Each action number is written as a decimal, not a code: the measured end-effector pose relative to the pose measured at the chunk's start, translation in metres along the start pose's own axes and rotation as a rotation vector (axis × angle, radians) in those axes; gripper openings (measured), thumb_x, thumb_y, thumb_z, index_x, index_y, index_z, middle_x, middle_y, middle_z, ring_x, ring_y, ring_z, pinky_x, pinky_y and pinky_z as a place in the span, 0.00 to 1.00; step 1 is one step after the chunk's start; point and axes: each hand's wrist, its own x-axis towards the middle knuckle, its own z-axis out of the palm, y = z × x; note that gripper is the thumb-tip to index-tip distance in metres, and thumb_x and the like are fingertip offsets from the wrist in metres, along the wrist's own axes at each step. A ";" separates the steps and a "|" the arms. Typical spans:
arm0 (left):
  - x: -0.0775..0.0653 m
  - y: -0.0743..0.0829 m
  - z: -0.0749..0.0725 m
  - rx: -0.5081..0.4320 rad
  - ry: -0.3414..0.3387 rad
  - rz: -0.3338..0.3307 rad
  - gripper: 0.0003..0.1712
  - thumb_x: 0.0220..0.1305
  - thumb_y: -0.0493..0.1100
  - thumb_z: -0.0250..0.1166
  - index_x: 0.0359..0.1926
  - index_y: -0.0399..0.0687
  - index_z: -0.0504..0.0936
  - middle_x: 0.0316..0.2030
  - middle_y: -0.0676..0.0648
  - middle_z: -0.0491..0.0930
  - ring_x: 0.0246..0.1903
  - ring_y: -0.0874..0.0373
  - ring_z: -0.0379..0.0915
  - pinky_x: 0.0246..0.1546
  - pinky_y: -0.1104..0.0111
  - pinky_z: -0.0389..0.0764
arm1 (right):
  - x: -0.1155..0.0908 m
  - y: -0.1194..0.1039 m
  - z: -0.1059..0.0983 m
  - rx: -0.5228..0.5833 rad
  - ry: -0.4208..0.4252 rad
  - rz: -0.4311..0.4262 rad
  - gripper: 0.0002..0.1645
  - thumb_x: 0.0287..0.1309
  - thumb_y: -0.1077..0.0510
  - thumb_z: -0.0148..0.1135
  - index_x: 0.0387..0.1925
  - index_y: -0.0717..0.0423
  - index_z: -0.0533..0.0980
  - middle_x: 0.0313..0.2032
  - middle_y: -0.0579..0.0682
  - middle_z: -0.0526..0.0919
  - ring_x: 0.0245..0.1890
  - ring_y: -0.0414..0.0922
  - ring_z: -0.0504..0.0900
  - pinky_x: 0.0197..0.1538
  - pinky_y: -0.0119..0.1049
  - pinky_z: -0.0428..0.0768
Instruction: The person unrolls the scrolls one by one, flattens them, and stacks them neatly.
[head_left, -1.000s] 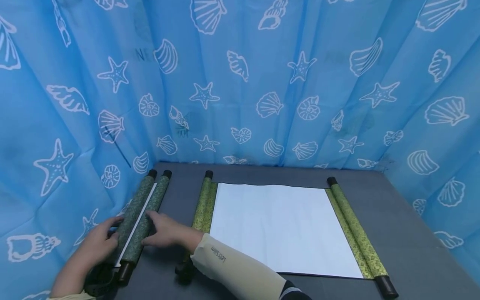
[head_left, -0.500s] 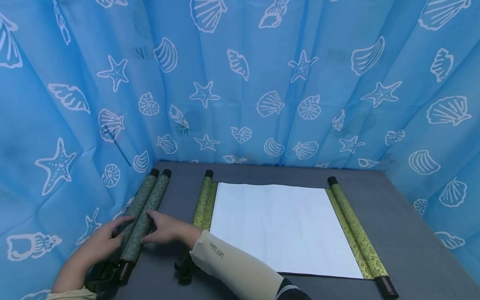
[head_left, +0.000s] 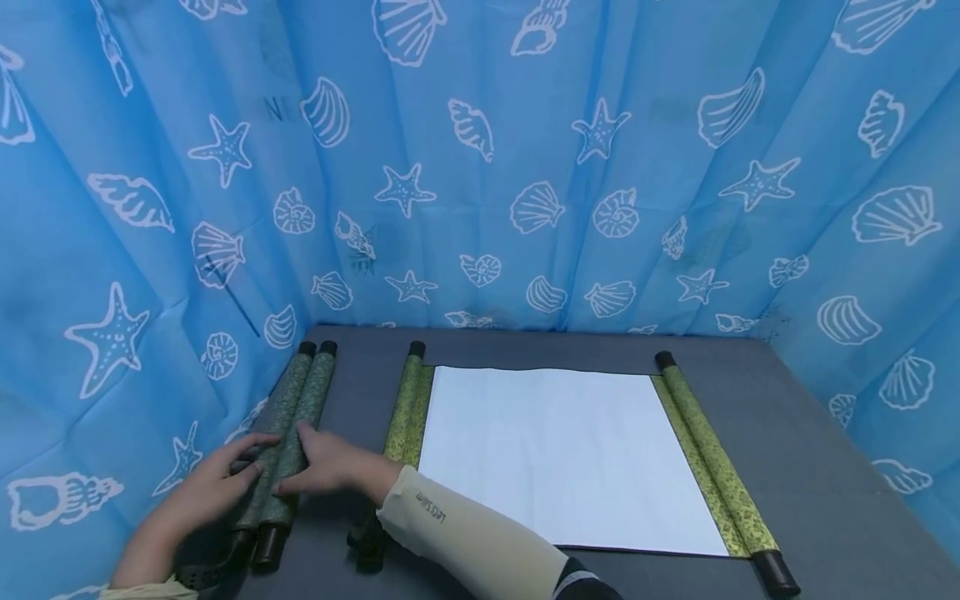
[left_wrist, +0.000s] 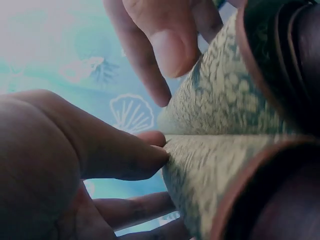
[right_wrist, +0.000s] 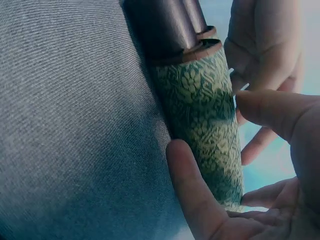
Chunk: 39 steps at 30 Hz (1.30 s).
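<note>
A green brocade scroll (head_left: 313, 396) with dark end knobs lies at the left of the table, rolled from both sides into two parallel rolls. These rolls touch along their length, and no white strip shows between them. My left hand (head_left: 213, 492) grips the left roll, with thumb and fingers curled over its side. On the opposite side my right hand (head_left: 330, 462) holds the right roll (right_wrist: 205, 125) between thumb and fingers. In the left wrist view the seam between the two patterned rolls (left_wrist: 215, 90) is seen end-on.
An unrolled scroll with blank white paper (head_left: 540, 450) lies mid-table. Its yellow-green left roll (head_left: 407, 400) passes under my right forearm, and its right roll (head_left: 716, 450) lies farther right. A blue shell-patterned curtain (head_left: 480, 183) borders the grey table (head_left: 840, 500).
The white strip between the green rolls has disappeared as the left roll came against the right one. Both hands have shifted slightly, the left one to the right, still holding the scroll.
</note>
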 end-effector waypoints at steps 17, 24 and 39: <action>-0.003 0.019 0.017 -0.100 0.074 0.056 0.28 0.78 0.42 0.63 0.72 0.33 0.74 0.67 0.25 0.74 0.55 0.34 0.83 0.42 0.54 0.87 | -0.019 0.001 0.003 0.142 0.138 0.025 0.60 0.60 0.48 0.79 0.85 0.39 0.53 0.81 0.44 0.63 0.78 0.45 0.68 0.72 0.44 0.76; -0.006 0.026 0.025 -0.138 0.122 0.052 0.28 0.76 0.41 0.66 0.71 0.34 0.75 0.67 0.26 0.74 0.52 0.40 0.86 0.33 0.63 0.82 | -0.029 0.004 -0.002 0.113 0.135 0.016 0.63 0.59 0.50 0.81 0.86 0.37 0.52 0.82 0.41 0.61 0.79 0.45 0.66 0.73 0.44 0.76; -0.001 0.061 0.028 -0.084 0.241 0.157 0.28 0.79 0.46 0.65 0.74 0.43 0.76 0.64 0.32 0.75 0.53 0.39 0.83 0.42 0.62 0.87 | -0.053 0.019 -0.036 0.184 0.202 -0.085 0.63 0.59 0.48 0.80 0.86 0.38 0.51 0.83 0.41 0.58 0.81 0.47 0.62 0.74 0.47 0.74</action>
